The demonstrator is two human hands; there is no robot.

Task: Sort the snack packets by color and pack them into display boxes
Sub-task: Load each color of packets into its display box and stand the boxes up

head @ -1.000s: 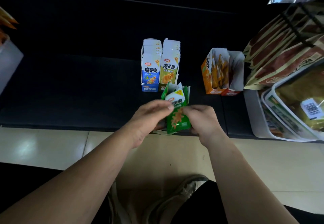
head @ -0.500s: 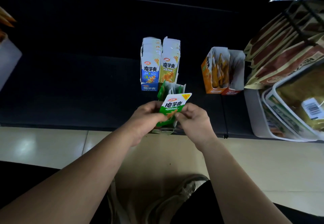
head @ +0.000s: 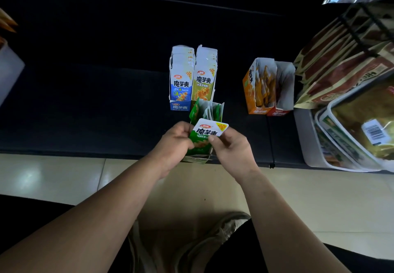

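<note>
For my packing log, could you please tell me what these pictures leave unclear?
Head view only.
Lower half of green packet: covered by left hand and right hand.
Packet count in green display box: hidden behind held packet.
Contents of red box: interior in shadow.
Far large bags: cut by right edge.

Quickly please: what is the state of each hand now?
Left hand: grips the green packet at its left edge.
Right hand: pinches the same green packet.
</note>
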